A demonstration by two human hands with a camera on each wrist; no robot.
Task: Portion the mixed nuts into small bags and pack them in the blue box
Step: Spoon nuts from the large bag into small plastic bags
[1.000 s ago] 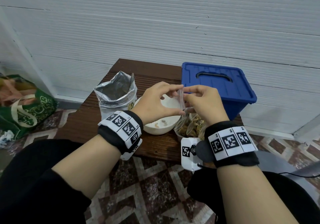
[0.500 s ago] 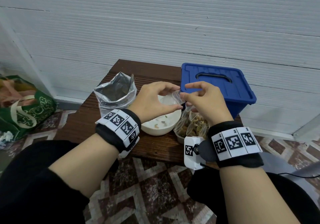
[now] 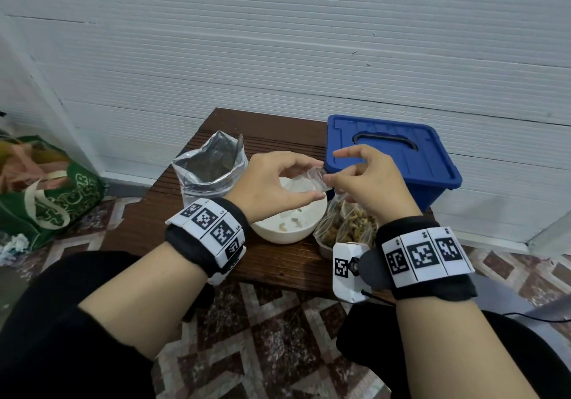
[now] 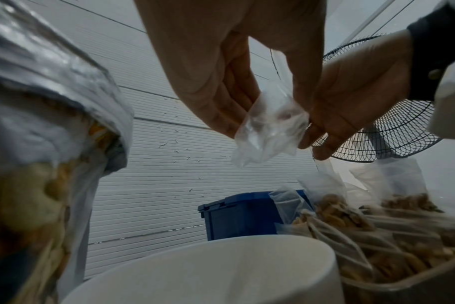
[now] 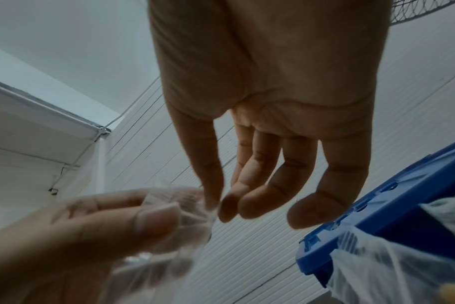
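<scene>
Both hands' fingers pinching empty clear bag (image 3: 315,179) over white bowl (image 3: 287,231): slick film could slip, mouth staying shut.

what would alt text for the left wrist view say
Left hand and right hand pinch a small empty clear bag above a white bowl, with filled nut bags at right and a closed blue box behind.

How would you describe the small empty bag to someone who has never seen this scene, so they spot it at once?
Start at the brown table by the white wall, and find the white bowl beside the blue box. Above the bowl, the left hand and right hand pinch the small clear bag between them. Unlike the nut-filled bags nearby, it is empty and held aloft.
</scene>
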